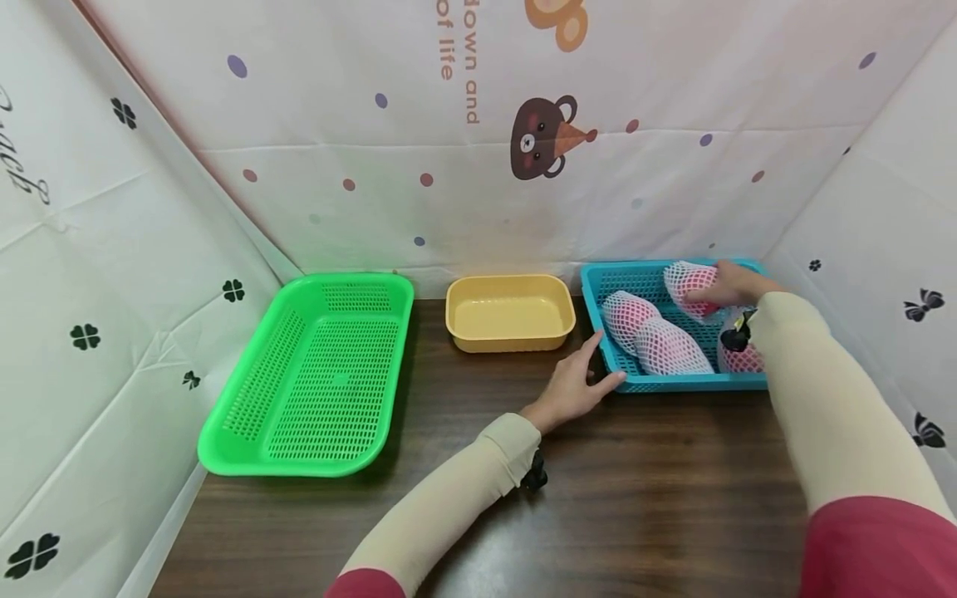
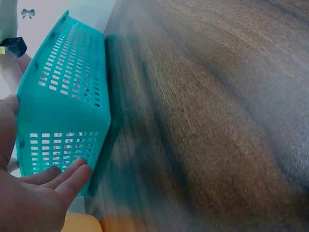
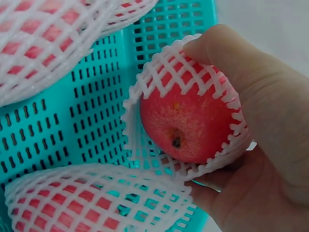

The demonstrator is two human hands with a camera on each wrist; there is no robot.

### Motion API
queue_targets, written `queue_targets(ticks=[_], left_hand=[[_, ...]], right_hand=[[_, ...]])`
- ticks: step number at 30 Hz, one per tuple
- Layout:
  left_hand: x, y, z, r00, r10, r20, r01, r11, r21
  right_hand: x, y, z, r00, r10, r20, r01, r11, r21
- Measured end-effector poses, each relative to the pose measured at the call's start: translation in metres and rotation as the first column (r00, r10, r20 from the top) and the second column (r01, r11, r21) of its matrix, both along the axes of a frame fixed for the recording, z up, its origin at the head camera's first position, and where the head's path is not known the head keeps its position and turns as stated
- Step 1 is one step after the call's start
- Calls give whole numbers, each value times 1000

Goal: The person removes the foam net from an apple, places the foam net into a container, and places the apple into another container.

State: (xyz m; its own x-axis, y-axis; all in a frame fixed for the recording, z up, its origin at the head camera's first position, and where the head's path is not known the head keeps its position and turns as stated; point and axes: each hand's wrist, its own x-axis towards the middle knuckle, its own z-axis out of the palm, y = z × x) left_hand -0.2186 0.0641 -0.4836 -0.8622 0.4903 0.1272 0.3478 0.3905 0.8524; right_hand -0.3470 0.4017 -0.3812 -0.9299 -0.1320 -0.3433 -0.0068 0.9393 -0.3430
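On a dark wooden table, left to right: a green basket; a yellow tub; the left hand, fingers outstretched at the near left corner of a blue basket. Inside lie netted fruits; toward its far side, the right hand grips a red fruit in white foam netting.

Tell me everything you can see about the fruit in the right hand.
The fruit is round and red, faintly speckled, with a dark hollow at its bare end. A white, foam-like net wraps its sides. The right hand grips it through the net, at the far side of the blue basket; whether it touches the basket is unclear.
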Motion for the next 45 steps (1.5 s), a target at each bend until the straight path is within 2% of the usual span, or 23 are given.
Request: queue_targets(ticks=[6, 15, 23, 29, 33, 40, 45], left_hand=[[0, -2, -1, 1000, -13, -21, 13, 1000, -9], [-2, -10, -5, 988, 11, -153, -21, 998, -61], [-4, -30, -8, 980, 63, -189, -59, 998, 25], [-3, -44, -7, 968, 105, -227, -80, 990, 116], [-3, -50, -9, 966, 132, -222, -100, 984, 149], [-4, -64, -8, 976, 158, -148, -129, 974, 187], [-2, -76, -7, 977, 179, -114, -150, 964, 221]], right_hand=[[7, 3, 8, 1000, -23, -8, 23, 999, -35], [11, 9, 14, 998, -22, -64, 18, 998, -60], [14, 5, 16, 988, 26, -153, -38, 996, -78], [14, 3, 21, 985, 38, -170, -54, 994, -94], [14, 1, 23, 984, 39, -173, -55, 994, -90], [16, -2, 26, 986, 44, -161, -60, 994, -96], [18, -6, 29, 982, 61, -180, -85, 989, -124]])
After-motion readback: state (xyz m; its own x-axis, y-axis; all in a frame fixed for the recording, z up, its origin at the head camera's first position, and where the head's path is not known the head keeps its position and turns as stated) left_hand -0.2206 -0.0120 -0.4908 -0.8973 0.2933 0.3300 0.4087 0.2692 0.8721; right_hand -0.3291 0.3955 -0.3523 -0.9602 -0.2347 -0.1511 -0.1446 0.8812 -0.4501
